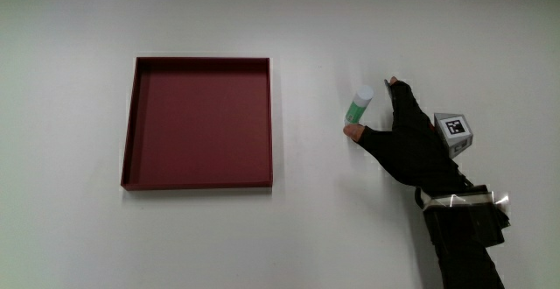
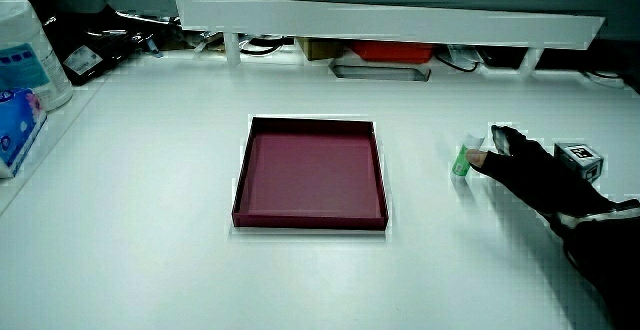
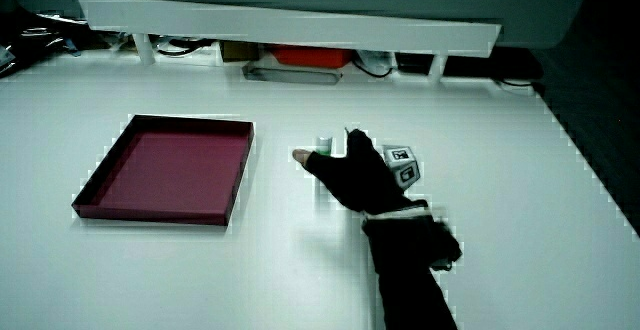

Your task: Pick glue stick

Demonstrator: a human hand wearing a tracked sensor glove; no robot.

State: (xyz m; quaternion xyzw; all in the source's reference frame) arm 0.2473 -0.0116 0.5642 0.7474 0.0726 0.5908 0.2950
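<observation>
The small green glue stick with a white cap (image 1: 358,106) lies on its side on the white surface (image 1: 350,228), between the shallow dark-red square tray (image 1: 199,183) and the black-gloved hand (image 1: 404,136), and well apart from the tray. Its long axis runs slantwise: the capped end points away from the person, the green end lies nearer to the person and to the thumb. The hand is right beside it, on the side away from the tray, with the forearm (image 1: 462,245) trailing back toward the person. The thumb tip touches or nearly touches the green end, while the forefinger reaches out alongside the capped end, so the two fingers bracket the stick along its length. They look spread around it, not yet pressed together on it; I judge the grasp as about to close, not made. The small patterned cube (image 1: 454,131) sits on the back of the hand, facing up.

In a side view the stick (image 2: 462,159) shows just ahead of the fingertips (image 2: 477,158), low on the surface. In a side view the hand (image 3: 352,173) hides most of it.
</observation>
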